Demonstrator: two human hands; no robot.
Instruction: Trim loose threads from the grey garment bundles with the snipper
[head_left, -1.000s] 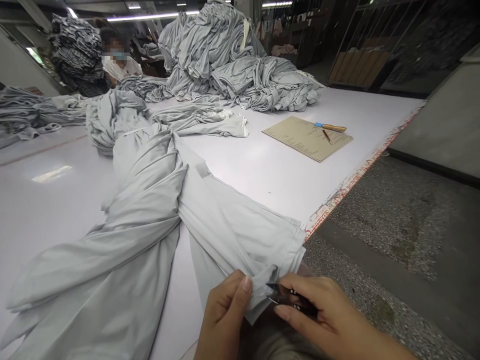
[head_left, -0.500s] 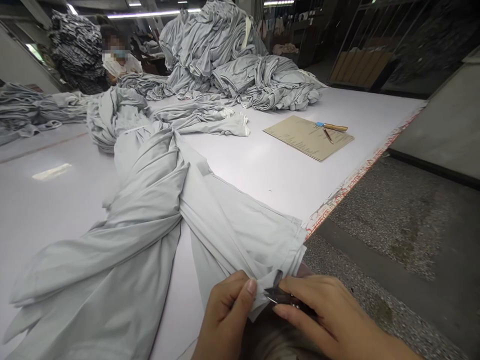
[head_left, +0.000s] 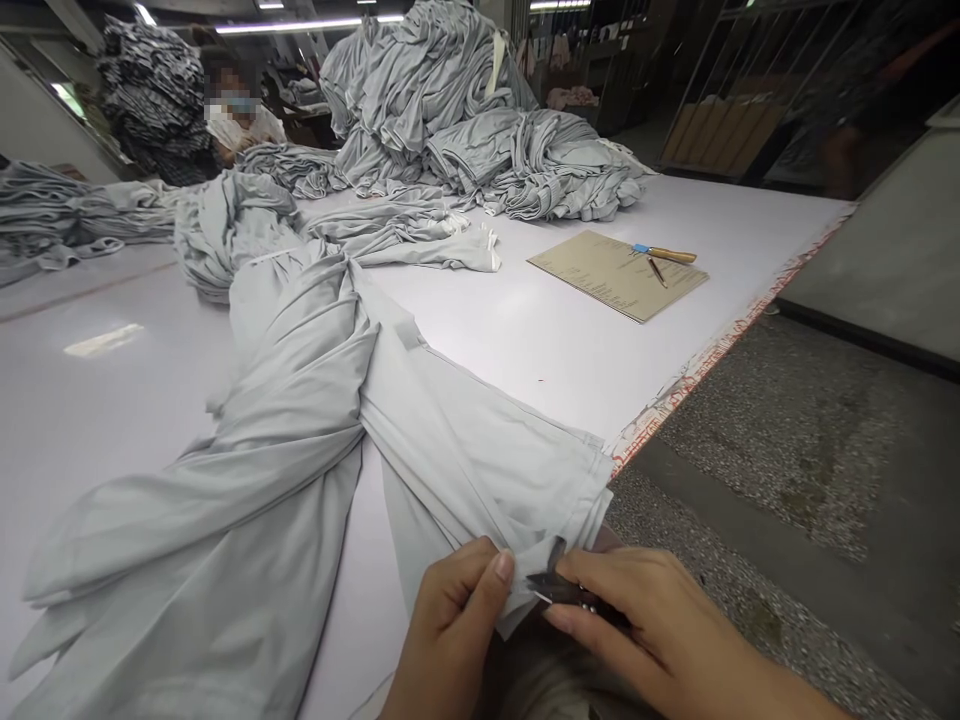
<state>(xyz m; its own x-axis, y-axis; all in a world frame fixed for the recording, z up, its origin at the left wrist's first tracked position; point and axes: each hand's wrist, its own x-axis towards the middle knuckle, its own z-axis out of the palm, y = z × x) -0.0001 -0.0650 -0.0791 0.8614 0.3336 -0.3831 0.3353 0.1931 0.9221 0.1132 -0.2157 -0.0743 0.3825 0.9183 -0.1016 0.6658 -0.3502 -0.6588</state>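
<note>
A pale grey garment [head_left: 300, 390] lies twisted on the white table, one hemmed end reaching the near edge. My left hand [head_left: 459, 615] pinches a corner of that end between thumb and fingers. Dark thread snips [head_left: 564, 588] sit in my right hand [head_left: 652, 610], gripped between thumb and index finger. Their blades point left at the cloth, close beside my left thumb. Part of the snips is hidden inside my palm.
Beyond lies a tall heap of grey garments [head_left: 427, 90]. A brown card [head_left: 592, 275] bears a wooden-handled tool [head_left: 671, 255] and a pencil-like stick [head_left: 658, 272]. Across the table is a person [head_left: 244, 125]. The table edge [head_left: 697, 375] slants along the right.
The blades of the snips look a little closer together. Both hands stay almost where they were. A blurred person has come into view at the far upper right.
</note>
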